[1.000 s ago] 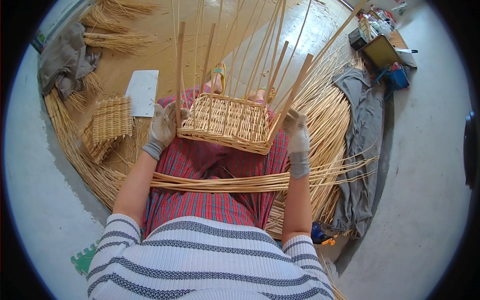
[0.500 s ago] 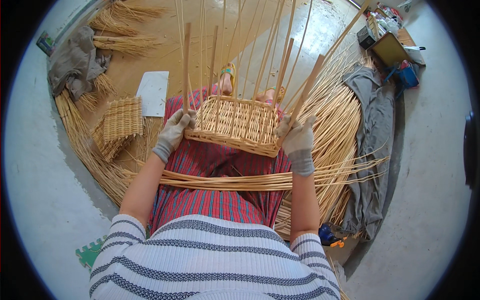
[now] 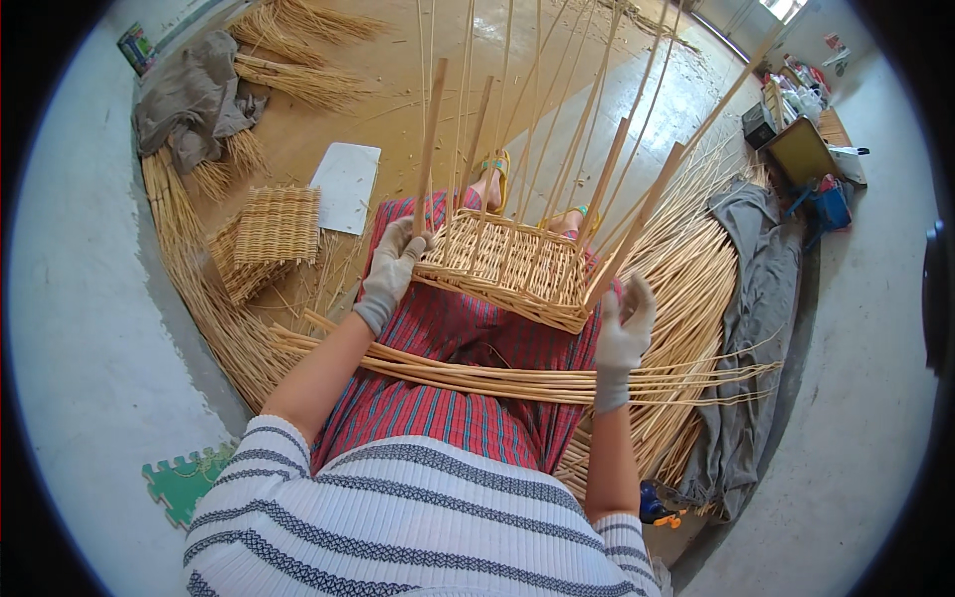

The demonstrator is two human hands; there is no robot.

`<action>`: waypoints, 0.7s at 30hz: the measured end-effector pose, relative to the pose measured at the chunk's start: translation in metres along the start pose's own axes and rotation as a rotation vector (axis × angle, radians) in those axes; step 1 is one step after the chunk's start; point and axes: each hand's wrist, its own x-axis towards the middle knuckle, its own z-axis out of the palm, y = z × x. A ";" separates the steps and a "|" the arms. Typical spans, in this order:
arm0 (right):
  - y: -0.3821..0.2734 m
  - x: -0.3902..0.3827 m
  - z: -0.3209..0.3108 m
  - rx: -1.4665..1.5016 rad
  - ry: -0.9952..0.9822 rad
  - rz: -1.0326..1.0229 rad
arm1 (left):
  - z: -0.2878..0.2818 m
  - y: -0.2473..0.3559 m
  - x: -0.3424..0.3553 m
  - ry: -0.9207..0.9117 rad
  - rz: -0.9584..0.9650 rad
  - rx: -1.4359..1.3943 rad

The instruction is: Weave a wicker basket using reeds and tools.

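Head view: you sit on the floor with a half-woven wicker basket [image 3: 509, 267] resting on your lap, its tall uprights [image 3: 557, 119] fanning up and away from you. Your gloved left hand [image 3: 393, 267] is wrapped around the thick corner stake [image 3: 430, 149] at the basket's near left corner, and your gloved right hand [image 3: 625, 328] is closed around the matching stake [image 3: 647, 214] at the near right corner, a two-sided hold that seems meant to steady the frame on your knees. A bundle of long willow rods [image 3: 477, 373] lies across your red checked skirt [image 3: 438, 408], just below the basket, likely kept there to be within easy reach. More rods [image 3: 696, 269] are heaped on the floor to your right beside a grey cloth [image 3: 761, 298]. To your left sit a stack of finished woven panels [image 3: 269, 231], a white board [image 3: 345, 186] and another grey cloth [image 3: 194, 90] among loose sheaves.
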 end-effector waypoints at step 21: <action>0.062 0.017 0.082 0.186 -0.347 0.404 | 0.136 -0.055 -0.024 -0.424 0.896 1.214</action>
